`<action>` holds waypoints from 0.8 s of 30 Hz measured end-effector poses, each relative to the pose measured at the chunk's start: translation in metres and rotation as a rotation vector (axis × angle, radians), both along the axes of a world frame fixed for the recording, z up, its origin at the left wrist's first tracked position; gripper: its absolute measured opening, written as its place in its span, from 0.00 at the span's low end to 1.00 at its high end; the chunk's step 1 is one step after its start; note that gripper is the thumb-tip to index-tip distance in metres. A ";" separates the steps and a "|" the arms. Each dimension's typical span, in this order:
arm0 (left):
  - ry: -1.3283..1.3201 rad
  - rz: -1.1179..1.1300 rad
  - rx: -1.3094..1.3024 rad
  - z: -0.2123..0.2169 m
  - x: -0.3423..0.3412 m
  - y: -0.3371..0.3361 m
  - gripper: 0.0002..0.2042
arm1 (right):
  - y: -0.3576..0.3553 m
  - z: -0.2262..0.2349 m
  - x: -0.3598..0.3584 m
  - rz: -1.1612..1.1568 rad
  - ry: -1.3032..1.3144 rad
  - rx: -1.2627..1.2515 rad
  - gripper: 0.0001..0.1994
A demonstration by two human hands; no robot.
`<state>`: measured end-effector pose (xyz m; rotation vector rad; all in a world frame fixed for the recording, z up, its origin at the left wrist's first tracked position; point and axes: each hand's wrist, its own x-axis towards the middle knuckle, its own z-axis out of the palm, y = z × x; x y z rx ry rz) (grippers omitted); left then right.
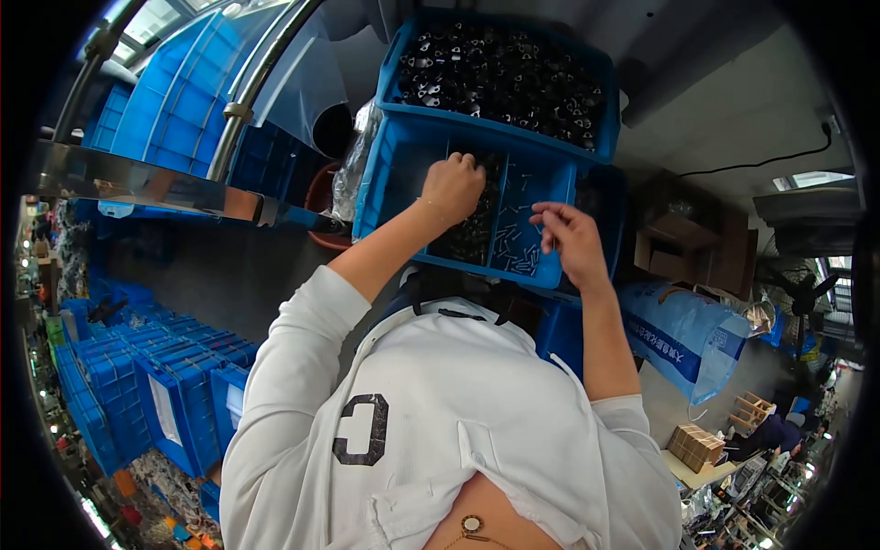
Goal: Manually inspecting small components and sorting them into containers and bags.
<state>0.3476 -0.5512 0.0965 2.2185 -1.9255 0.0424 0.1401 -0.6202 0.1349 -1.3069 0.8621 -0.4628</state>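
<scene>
A blue divided bin point(371, 197) is in front of me. My left hand point(455, 190) is over its middle compartment, which holds small dark parts point(474, 234). Its fingers curl downward and their tips are hidden, so whatever they hold cannot be made out. Above the right compartment, my right hand point(576, 246) has its fingers bent and drawn together toward the thumb. Anything between them is too small to name. Loose silvery screw-like pieces point(519, 257) lie in that compartment below it.
Behind the divided bin sits another blue bin point(390, 78) heaped with small black and shiny metal parts. Blue crates point(174, 403) are stacked at the left, beyond a metal rail point(156, 179). At the right are cardboard boxes point(674, 252) and a blue plastic bag point(683, 339).
</scene>
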 end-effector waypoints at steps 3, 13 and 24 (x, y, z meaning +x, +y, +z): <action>-0.272 -0.036 0.231 -0.010 -0.001 -0.014 0.08 | -0.042 0.017 0.019 -0.033 -0.215 0.363 0.10; -0.155 0.005 0.125 -0.013 0.009 -0.014 0.08 | -0.192 -0.022 0.127 0.045 0.527 -1.079 0.18; 0.528 0.066 -0.052 0.036 0.063 0.048 0.09 | -0.158 0.007 0.080 -0.053 0.071 0.078 0.10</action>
